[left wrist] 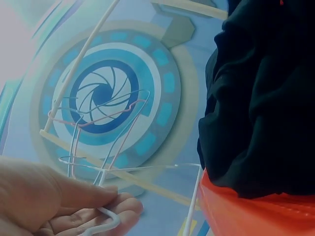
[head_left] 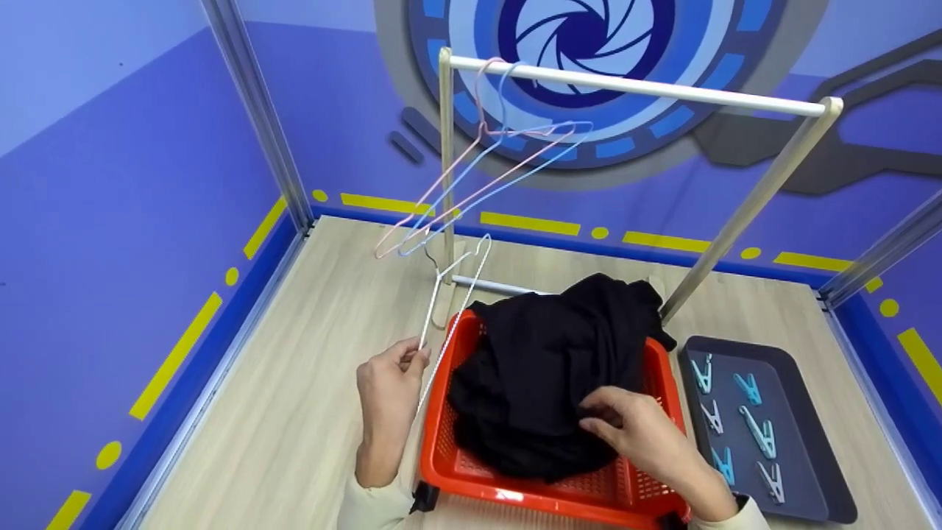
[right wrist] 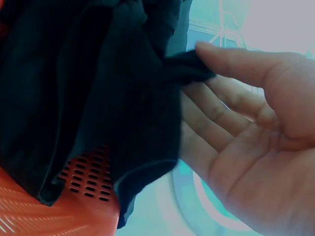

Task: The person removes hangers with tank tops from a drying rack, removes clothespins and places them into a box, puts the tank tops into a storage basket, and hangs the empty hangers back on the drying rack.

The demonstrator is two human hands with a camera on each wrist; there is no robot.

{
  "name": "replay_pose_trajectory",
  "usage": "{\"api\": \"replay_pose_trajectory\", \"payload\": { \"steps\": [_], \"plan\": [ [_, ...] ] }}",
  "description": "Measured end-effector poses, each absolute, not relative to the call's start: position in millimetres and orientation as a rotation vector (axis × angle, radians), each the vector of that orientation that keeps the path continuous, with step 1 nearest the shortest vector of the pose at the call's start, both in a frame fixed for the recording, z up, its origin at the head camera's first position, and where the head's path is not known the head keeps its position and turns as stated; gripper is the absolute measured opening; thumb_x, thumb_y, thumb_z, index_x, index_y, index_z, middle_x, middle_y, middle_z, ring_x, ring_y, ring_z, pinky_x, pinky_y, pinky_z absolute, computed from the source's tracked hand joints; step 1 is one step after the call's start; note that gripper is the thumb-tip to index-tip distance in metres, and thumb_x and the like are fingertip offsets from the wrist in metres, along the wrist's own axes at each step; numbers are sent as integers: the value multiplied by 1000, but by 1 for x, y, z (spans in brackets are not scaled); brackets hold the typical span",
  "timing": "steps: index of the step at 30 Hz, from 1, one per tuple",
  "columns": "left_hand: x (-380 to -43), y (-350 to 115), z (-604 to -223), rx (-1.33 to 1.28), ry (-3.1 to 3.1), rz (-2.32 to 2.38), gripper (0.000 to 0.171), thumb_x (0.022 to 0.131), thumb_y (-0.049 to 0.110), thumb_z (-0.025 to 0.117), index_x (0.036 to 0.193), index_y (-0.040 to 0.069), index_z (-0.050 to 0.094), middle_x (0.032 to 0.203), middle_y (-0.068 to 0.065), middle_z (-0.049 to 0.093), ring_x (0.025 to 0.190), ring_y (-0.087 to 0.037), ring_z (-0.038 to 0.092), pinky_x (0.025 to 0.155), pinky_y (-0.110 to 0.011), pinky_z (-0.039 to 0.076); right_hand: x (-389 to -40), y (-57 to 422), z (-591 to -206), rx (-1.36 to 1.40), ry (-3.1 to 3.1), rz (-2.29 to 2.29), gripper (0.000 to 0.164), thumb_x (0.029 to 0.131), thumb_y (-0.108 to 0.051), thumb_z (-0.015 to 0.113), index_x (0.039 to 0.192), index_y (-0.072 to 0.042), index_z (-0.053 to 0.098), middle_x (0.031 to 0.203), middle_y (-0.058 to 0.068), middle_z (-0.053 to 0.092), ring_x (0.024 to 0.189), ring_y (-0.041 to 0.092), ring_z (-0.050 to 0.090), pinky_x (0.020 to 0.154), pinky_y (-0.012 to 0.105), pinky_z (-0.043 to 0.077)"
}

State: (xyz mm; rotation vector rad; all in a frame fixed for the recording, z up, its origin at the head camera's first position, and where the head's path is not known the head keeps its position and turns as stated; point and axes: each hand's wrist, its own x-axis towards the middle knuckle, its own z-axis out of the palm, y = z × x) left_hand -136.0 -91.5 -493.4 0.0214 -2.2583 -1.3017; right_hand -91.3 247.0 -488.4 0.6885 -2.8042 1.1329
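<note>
Between thumb and fingers, my left hand [head_left: 394, 375] pinches a white clothes hanger [head_left: 430, 309], which stands up along the left side of the red basket [head_left: 508, 495]. The left wrist view shows the same hanger [left wrist: 193, 196] running from the fingers towards the basket. A crumpled black garment [head_left: 544, 361] fills the basket and bulges over its far rim. At the right of the pile is my right hand [head_left: 640, 427]. In the right wrist view, a fold of the garment [right wrist: 98, 88] lies between its thumb and fingers. The garment's shape is hidden by its folds.
A pink hanger [head_left: 441, 175] and a blue hanger [head_left: 460, 180] hang at the left end of a drying rack's rail [head_left: 640, 85]. Right of the basket, a dark grey tray [head_left: 809, 442] holds several clothespins [head_left: 758, 430]. Patterned walls [head_left: 147, 221] enclose the wooden table [head_left: 294, 368].
</note>
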Motion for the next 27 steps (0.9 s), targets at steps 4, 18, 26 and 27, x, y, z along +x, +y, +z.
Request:
{"api": "replay_pose_trajectory", "payload": {
  "steps": [4, 18, 26, 27],
  "plan": [
    [-135, -92, -494, -8, -2264, -1293, 10, 85, -4, 86, 94, -1, 83, 76, -4, 78, 65, -19, 74, 60, -37, 60, -97, 251, -485, 761, -2923, 1147, 8, 99, -20, 79, 105, -15, 75, 100, -4, 75, 87, 9, 71, 74, 30, 60],
    [-133, -95, -496, -5, -2319, -1308, 12, 85, -4, 85, 95, 2, 84, 76, 0, 77, 65, -14, 71, 62, -33, 56, -171, 279, -458, 558, -2737, 888, 30, 94, -8, 82, 121, 1, 73, 120, 15, 73, 112, 35, 69, 97, 54, 54],
    [-131, -93, -498, -30, -2311, -1294, 13, 84, -3, 86, 96, 2, 84, 77, -2, 77, 66, -15, 72, 63, -36, 58, -225, 286, -480, 348, -2997, 812, 94, 91, -38, 87, 159, 6, 40, 160, 41, 30, 145, 64, 27, 115, 74, 25],
    [-131, -93, -498, -31, -2309, -1295, 13, 84, -3, 86, 96, 2, 84, 77, -2, 77, 66, -16, 72, 63, -37, 59, -229, 285, -483, 323, -3027, 804, 100, 90, -41, 87, 161, 6, 36, 161, 42, 25, 145, 66, 23, 115, 75, 24]
  ]
}}
